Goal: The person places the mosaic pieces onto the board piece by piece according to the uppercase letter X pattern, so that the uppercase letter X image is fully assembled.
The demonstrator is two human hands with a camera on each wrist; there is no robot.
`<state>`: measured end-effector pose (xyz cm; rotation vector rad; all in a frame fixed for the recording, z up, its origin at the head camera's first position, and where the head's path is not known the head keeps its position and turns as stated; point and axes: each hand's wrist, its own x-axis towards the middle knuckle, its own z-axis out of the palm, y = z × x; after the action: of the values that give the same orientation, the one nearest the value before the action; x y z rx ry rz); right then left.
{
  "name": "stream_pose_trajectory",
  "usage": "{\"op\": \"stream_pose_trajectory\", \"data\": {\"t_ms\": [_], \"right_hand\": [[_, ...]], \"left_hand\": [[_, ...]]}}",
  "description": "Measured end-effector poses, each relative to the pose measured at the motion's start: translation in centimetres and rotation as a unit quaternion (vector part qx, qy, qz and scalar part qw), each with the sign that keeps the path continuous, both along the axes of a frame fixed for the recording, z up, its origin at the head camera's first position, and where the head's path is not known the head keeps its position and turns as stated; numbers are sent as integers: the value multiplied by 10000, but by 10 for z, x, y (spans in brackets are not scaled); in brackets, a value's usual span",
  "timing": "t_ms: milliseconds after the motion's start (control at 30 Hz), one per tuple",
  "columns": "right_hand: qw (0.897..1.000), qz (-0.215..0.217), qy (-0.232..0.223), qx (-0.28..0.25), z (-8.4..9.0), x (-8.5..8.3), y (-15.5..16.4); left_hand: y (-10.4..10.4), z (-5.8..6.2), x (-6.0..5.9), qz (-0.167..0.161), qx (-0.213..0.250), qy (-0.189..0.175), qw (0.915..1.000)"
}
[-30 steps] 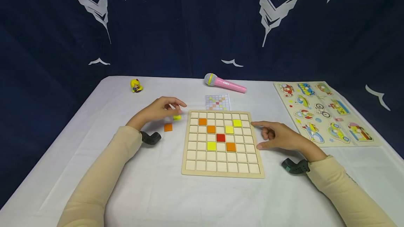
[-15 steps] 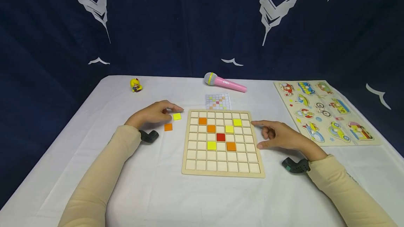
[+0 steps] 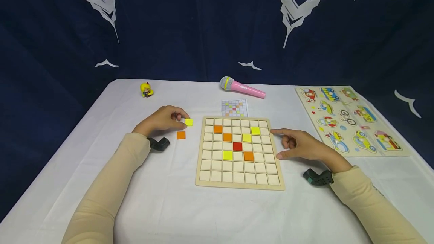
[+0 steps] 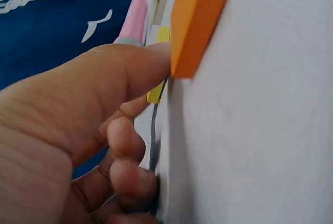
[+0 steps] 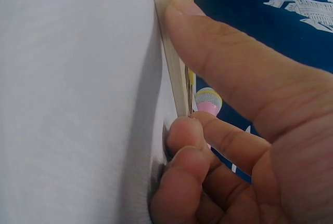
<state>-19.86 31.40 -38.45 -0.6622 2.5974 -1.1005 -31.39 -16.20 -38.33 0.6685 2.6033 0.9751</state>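
My left hand (image 3: 165, 118) is left of a wooden grid board (image 3: 207, 184), its thumb and index finger pinching a small yellow square tile (image 3: 188, 122) at the table. Close by lies a loose orange tile (image 3: 181, 135), which stands large beside the thumb in the left wrist view. At the board's right edge, the index fingertip and thumb of my right hand (image 3: 301, 145) touch the frame while the other fingers are bent. On the board, coloured tiles sit in the cells, among them a red tile (image 3: 237, 146) near the middle, with several orange and yellow ones around it.
Behind the board lies a printed pattern card (image 3: 234, 107), with a pink microphone (image 3: 247, 89) farther back. A yellow-haired figurine (image 3: 146, 90) stands at the back left. Picture puzzle boards (image 3: 342, 128) cover the right rear of the white-clothed table (image 3: 162, 206).
My left hand has come down to the yellow tile, closed its thumb and index finger on it and shifted it slightly left. The right hand stays at the board's edge.
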Motion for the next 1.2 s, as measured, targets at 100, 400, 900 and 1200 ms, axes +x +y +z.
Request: {"op": "stream_pose_trajectory", "data": {"t_ms": [100, 400, 900, 1200], "right_hand": [[10000, 8, 10, -22, 0, 0, 0], [10000, 3, -19, -7, 1, 0, 0], [10000, -49, -53, 17, 0, 0, 0], [10000, -60, -51, 25, 0, 0, 0]], "left_hand": [[-6, -4, -3, 144, 198, 59, 9997], [-10, -6, -5, 169, 565, 279, 9979], [19, 7, 17, -213, 785, 574, 9950], [41, 9, 35, -657, 539, 737, 9937]]}}
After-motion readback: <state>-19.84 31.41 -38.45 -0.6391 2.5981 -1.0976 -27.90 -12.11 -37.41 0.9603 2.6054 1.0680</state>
